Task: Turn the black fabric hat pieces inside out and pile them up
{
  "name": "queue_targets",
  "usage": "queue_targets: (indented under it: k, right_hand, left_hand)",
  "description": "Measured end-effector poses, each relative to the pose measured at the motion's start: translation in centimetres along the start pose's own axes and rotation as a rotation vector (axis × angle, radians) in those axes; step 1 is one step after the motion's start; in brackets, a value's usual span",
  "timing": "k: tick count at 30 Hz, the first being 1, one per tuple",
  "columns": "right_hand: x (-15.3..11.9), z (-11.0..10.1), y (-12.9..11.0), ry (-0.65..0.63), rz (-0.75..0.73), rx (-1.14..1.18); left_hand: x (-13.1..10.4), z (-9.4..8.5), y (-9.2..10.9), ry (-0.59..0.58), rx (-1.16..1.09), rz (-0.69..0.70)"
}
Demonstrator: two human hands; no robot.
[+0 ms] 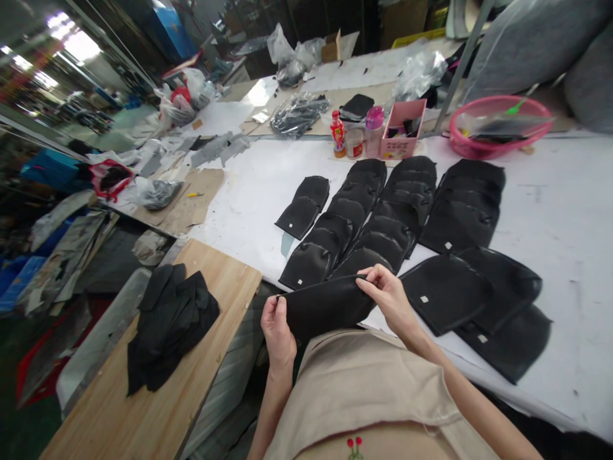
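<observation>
A black leather-like piece (325,305) is stretched between my two hands, close to my apron at the table's front edge. My left hand (278,332) pinches its left corner between thumb and fingers. At the upper right corner my right hand (385,291) pinches it the same way. Beyond it, overlapping rows of similar black pieces with rounded ends (342,217) lie on the white table (249,198). Several more black pieces (445,291) lie loosely overlapped to the right of my right hand; a few carry small white stickers.
To the left, a wooden board (230,287) bears crumpled black fabric (172,319). Along the back stand a red bottle (338,135), a jar (355,144), a pink-lidded bottle (374,133), a pink box (403,131) and a pink basin (498,144). A yellow cutter (195,194) lies at far left.
</observation>
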State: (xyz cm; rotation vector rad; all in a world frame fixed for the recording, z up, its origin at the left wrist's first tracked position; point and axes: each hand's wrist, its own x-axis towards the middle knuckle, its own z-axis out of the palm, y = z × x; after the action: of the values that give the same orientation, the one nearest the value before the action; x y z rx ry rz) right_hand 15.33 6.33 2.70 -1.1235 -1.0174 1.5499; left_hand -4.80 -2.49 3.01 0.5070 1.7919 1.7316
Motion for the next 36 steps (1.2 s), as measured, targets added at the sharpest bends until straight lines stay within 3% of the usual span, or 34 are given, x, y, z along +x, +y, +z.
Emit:
queue_targets:
  k: [9,22,24,26,28,30,32,36]
  right_hand:
    - [-0.2,0.0,0.1,-0.001,-0.021,-0.031]
    - [-0.8,0.6,-1.1,-0.155,-0.134,-0.176]
    - [-0.9,0.8,-1.1,-0.192,-0.125,-0.181]
    - [-1.1,1.1,-0.9,-0.237,-0.121,-0.205]
    - [-1.3,1.6,-0.6,-0.287,-0.124,-0.252]
    - [-1.5,2.2,-0.3,-0.340,-0.131,-0.302]
    - [-1.6,2.6,0.0,-0.366,-0.140,-0.333]
    - [-1.5,2.6,-0.1,-0.365,-0.157,-0.319]
  left_hand:
    - [0.3,-0.6,-1.0,-0.046,-0.028,-0.083]
    - [1.6,-1.4,-4.2,-0.089,0.077,-0.156]
    - [1.8,-1.4,-3.8,-0.117,0.257,-0.042]
    - [1.7,-1.1,-2.8,-0.163,0.479,0.199]
    - [1.5,-0.3,-1.7,-0.271,0.629,0.479]
    - [1.0,0.7,-0.9,-0.438,0.680,0.665]
    - [0.4,1.7,-0.7,-0.577,0.671,0.700]
    - [-0.3,3.0,-0.9,-0.666,0.540,0.498]
